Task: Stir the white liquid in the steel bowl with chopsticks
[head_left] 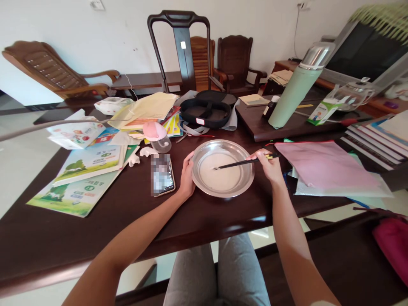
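Note:
A round, shallow metal bowl (247,175) rests on the dark wooden table, with a whitish, milky-looking layer (219,182) across its bottom. My left hand (187,176) grips the bowl's left side, its thumb near the rim and its other fingers partly hidden. Black chopsticks (237,163) with yellowish marks near the back end are pinched in my right hand (268,163), to the right of the bowl. Their tips reach into the middle of the bowl, at the whitish layer. Just left of my left hand lies a phone (163,175) with a lit, blurred screen.
Booklets (79,187), crumpled tissues (134,159) and a pink-lidded cup (156,135) lie leftward. Behind the bowl sits a black case (207,111). A pink pouch (325,163), a tall green thermos (298,91), a glass teapot (352,95) and stacked books (376,144) occupy the right.

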### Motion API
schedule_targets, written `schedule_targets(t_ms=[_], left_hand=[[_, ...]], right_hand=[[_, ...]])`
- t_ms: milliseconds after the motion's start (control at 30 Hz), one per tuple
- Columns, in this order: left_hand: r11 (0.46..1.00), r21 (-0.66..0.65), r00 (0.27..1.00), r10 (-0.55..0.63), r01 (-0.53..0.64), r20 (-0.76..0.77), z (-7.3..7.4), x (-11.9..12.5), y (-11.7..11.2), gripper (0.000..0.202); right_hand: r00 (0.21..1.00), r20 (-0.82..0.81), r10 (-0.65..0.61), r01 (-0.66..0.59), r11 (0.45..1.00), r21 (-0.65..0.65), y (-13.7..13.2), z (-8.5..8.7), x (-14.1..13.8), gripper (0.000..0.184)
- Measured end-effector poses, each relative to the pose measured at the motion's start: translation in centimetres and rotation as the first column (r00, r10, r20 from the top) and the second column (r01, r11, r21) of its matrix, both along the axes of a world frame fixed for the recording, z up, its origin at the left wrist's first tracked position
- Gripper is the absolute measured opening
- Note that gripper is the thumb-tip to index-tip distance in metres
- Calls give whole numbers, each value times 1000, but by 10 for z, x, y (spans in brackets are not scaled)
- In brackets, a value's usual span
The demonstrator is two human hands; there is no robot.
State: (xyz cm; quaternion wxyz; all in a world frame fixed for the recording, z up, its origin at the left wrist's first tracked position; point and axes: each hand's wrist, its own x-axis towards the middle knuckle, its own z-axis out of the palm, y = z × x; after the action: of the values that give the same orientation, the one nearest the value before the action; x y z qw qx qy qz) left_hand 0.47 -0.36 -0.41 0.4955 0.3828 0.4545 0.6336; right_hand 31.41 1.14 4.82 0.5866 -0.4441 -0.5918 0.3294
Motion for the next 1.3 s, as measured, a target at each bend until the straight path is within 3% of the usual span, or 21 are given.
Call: schedule_targets(t_ms=[167,367,600,800,1033,1200,1300], left_hand=[[1000,-22,1000,3,-3,-5,-1,-1,1,60],[1000,-18,1000,16,-17,-7,-2,0,1,58],[1000,-11,1000,19,-19,-5,-1,0,1,61],[1000,4,1000,18,-18,-10,-2,0,1,61],[1000,-7,1000,0,0,-12,-2,-1,1,59],[1000,-7,1000,1,-2,-29,-4,-2,2,57],[1000,-4,1000,2,-2,-18,-3,-2,1,58]], right_hand=[[983,-129,-130,134,991,21,4,-2,8,58],[999,-9,31,-31,999,-19,-1,1,-1,54],[981,-119,-152,156,987,29,4,-1,7,59],[999,0,52,-52,999,-18,-3,3,-1,54],[984,-124,-125,129,991,21,3,-1,6,58],[999,-41,23,-24,999,-35,-1,-1,1,55],[1000,-29,11,-12,999,-38,-1,1,0,55]])
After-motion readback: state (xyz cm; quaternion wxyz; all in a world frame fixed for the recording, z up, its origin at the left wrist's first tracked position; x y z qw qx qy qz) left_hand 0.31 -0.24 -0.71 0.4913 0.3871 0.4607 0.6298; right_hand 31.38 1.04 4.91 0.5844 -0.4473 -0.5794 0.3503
